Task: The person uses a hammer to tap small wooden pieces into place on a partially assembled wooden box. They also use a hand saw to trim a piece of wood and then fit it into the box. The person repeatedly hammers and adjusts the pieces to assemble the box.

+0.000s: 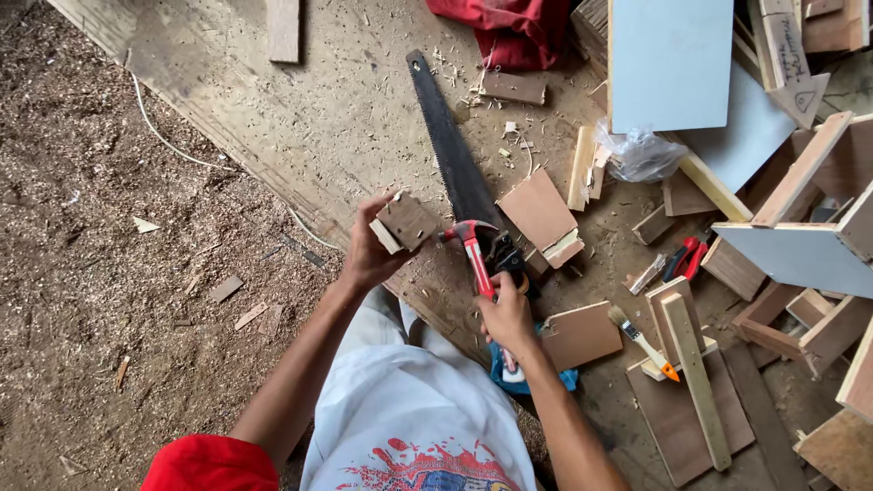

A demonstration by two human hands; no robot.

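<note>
My left hand [371,253] holds a small brown wooden block [406,222] up above the plywood floor. My right hand [507,316] grips the red handle of a claw hammer [475,251], whose metal head points at the block's right side. Just behind the two lies a long black handsaw [452,147], its blade running away from me and its handle hidden under the hammer.
Wood offcuts [540,215], a small paintbrush [642,342], red-handled pliers [684,258], a clear plastic bag [644,153] and pale blue panels [669,62] crowd the right. A red cloth [515,31] lies at the top. Sawdust-covered ground [109,273] spreads on the left.
</note>
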